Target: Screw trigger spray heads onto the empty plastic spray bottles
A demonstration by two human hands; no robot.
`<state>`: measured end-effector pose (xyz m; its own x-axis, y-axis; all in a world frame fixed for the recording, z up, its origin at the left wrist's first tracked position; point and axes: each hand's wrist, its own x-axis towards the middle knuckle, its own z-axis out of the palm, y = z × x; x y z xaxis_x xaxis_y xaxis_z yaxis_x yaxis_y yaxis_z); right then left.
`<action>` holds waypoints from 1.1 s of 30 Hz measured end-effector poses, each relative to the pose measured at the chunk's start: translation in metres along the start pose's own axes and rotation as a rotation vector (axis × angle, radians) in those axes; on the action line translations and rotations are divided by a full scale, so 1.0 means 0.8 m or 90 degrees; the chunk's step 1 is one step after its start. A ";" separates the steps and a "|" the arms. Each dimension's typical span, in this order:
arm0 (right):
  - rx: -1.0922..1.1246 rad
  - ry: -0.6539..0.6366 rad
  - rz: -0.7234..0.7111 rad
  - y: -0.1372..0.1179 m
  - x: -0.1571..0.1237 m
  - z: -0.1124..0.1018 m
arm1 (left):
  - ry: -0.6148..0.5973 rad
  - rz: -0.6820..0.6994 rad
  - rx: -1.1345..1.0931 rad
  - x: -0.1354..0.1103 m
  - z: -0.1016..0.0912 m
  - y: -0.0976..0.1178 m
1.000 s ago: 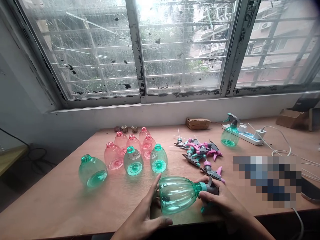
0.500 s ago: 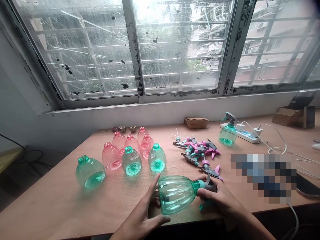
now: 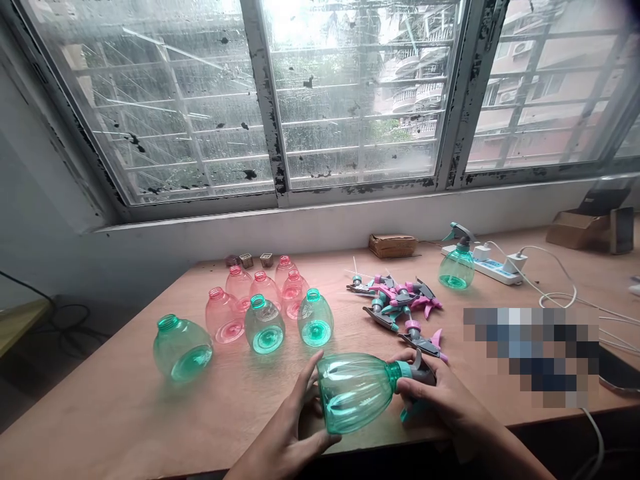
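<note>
A green spray bottle (image 3: pixel 355 393) with a grey-and-teal trigger head lies on its side in the air near the table's front edge. Its base points left, where my left hand (image 3: pixel 293 423) cups it, with thumb and index finger against the base's rim. At the neck, my right hand (image 3: pixel 440 400) is closed around the teal collar and trigger head (image 3: pixel 421 370); part of the trigger is hidden by the fingers. Beyond my hands stand open green bottles (image 3: pixel 315 319) and several open pink bottles (image 3: pixel 223 317). Loose spray heads (image 3: pixel 400 297) in pink, teal and grey lie in a pile.
One green bottle with its spray head (image 3: pixel 456 267) stands at the back beside a white power strip (image 3: pixel 500 270) with cables. A brown package (image 3: pixel 393 245) lies by the wall. At right are a pixelated patch and a dark phone (image 3: pixel 620 370).
My left thumb and index finger have come in closer on the bottle's base. The right hand keeps its grip at the neck, and the view has shifted slightly.
</note>
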<state>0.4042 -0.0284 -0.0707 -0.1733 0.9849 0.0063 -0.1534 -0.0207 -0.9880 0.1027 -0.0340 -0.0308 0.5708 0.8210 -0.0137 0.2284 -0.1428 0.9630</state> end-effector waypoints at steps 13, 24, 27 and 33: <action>-0.010 0.003 0.010 -0.001 0.001 0.001 | 0.003 -0.039 0.014 -0.002 -0.001 0.009; -0.020 0.018 0.013 -0.002 -0.001 0.003 | -0.009 -0.016 -0.024 -0.002 0.001 0.002; -0.018 0.013 0.010 -0.002 0.000 0.003 | 0.000 -0.035 -0.010 -0.003 -0.001 0.004; -0.024 0.008 0.001 -0.002 0.001 0.003 | -0.003 -0.010 0.007 -0.002 -0.001 0.002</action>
<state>0.4018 -0.0279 -0.0687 -0.1614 0.9869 0.0036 -0.1168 -0.0155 -0.9930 0.1015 -0.0354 -0.0289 0.5704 0.8208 -0.0307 0.2464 -0.1353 0.9597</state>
